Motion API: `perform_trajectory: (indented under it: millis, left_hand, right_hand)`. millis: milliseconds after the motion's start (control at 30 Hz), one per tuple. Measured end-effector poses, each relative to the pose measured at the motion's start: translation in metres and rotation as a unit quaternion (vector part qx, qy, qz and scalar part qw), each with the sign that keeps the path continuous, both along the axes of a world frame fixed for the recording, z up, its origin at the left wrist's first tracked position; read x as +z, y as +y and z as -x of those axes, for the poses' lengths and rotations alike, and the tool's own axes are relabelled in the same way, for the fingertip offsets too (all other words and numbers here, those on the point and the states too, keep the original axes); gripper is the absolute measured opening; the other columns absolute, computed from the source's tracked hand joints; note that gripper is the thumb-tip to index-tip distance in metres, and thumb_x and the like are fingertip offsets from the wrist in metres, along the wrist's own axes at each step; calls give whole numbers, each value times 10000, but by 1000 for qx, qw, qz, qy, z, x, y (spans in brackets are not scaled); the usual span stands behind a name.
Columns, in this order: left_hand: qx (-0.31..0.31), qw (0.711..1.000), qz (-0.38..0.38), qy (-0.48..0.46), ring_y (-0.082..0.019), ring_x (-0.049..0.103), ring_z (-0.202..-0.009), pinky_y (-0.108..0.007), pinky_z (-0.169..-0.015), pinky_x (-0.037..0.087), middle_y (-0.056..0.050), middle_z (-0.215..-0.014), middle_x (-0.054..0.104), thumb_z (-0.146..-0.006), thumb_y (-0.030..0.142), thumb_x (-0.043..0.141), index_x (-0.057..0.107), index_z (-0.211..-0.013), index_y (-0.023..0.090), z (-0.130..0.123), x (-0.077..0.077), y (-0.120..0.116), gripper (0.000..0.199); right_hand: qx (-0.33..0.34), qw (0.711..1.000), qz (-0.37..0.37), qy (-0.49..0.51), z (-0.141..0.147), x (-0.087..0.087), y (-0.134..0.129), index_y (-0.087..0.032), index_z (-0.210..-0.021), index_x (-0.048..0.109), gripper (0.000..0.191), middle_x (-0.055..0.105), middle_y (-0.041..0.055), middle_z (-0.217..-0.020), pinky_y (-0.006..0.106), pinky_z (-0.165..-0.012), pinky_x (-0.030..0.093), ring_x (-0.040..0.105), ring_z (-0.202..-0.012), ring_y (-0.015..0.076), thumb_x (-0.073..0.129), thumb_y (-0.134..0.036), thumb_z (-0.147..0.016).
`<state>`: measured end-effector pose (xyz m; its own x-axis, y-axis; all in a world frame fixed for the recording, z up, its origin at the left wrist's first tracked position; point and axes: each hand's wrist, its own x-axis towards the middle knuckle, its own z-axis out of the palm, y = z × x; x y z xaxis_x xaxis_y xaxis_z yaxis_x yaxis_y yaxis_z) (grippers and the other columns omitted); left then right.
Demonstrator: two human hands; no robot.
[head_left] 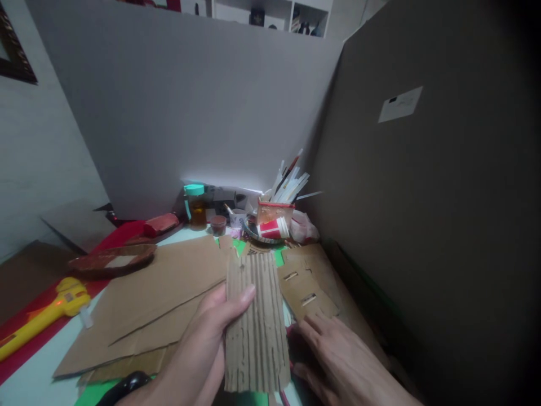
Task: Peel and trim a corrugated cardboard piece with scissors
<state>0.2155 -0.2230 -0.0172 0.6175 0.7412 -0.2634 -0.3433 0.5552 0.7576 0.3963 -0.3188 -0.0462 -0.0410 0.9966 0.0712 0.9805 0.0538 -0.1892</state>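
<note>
My left hand (207, 338) grips a strip of corrugated cardboard (260, 332) by its left edge, thumb on the front. Its exposed ridges run lengthwise and face me. To the right, my right hand (333, 349) is low, thumb and fingers apart, with its fingertips by the lower edge of a smaller cardboard piece (302, 290) with two slots. Whether they touch it I cannot tell. Between the strip and my right hand, part of something dark and pinkish red shows, mostly hidden. Large flat cardboard sheets (169, 287) lie left of the strip.
A yellow hot glue gun (71, 296) rests at the left, near a brown shallow tray (114, 260). At the back stand a teal-lidded jar (196, 208), a box of white glue sticks (276, 213) and a tipped paper cup (273, 228). Grey panels (203, 107) enclose the table.
</note>
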Motion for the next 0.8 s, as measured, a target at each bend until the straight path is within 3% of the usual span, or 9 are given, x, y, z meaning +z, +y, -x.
perform_trajectory:
  millis: [100,300,433,600,733,800]
  left_hand:
    - [17,1000,-13,-1,-241,676,-998,-314,-779,556,-68,-1041,753,-884,337,640,688,-1134,204,2,-1,4,287]
    - [72,997,13,-19,-232,667,-1015,-305,-841,536,-73,-1037,749,-894,309,632,707,-1080,172,4,12,13,243]
    - [103,994,18,-22,-228,681,-980,-315,-834,547,-78,-1012,751,-916,262,600,711,-1052,158,7,26,16,204]
    - [125,992,14,-8,-229,682,-986,-327,-841,557,-71,-1017,751,-929,248,581,711,-1063,169,10,33,18,202]
    - [138,990,4,-21,-233,669,-1032,-339,-878,553,-66,-1052,748,-925,268,592,702,-1099,181,12,34,22,223]
    - [145,989,-8,-35,-235,655,-1070,-339,-906,545,-62,-1092,740,-918,293,610,695,-1124,188,13,34,24,247]
  right_hand:
    - [32,997,-39,-63,-2,-19,5,-163,-979,599,129,676,109,-884,284,-561,532,669,-718,223,553,-207,-866]
    - [69,988,-70,-117,-12,-40,10,-165,-1118,562,372,685,102,-914,320,-601,583,693,-782,251,549,-41,-768]
    - [88,985,-78,-123,-15,-42,7,-189,-1107,552,363,688,87,-919,341,-635,602,695,-815,262,591,-109,-755]
    - [115,978,-83,-151,-17,-44,5,-198,-1214,507,518,687,90,-984,362,-667,620,700,-854,276,649,-161,-717]
    - [79,984,-112,-117,-22,-40,5,-202,-1182,532,488,671,100,-950,358,-668,612,693,-830,273,632,-131,-709]
    - [38,990,-130,-50,-25,-32,3,-220,-1217,516,488,655,110,-998,368,-692,608,687,-872,279,625,-164,-744]
